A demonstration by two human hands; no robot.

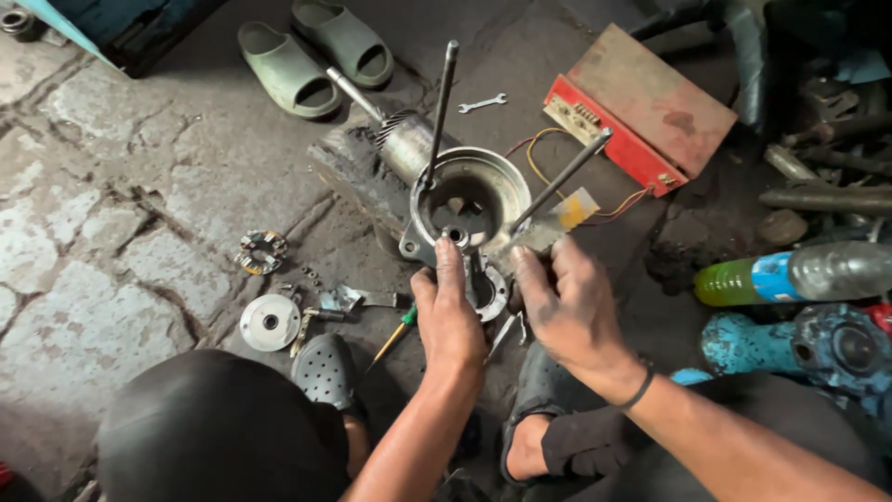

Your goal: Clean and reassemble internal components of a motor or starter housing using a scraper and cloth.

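A round grey metal motor housing [483,178] stands open-side up on the dirty stone floor, with two long dark rods [441,112] sticking up from its rim. My left hand [451,316] grips the housing's near flange, the forefinger stretched up onto the rim. My right hand [569,311] pinches a flat metal strip with a yellow patch [560,218] and holds it against the housing's right side. A ring-shaped metal part [492,296] lies between my hands, partly hidden. Behind the housing lies a rotor with its shaft [401,141].
Loose parts lie at left: a round disc [269,323], a brush ring [261,251], a green-handled screwdriver [398,333]. Green sandals [316,56] and a small wrench [483,102] are at the back. At right are a wired red box [641,121], a green bottle [790,274], a blue casting [790,344] and pipes [818,197].
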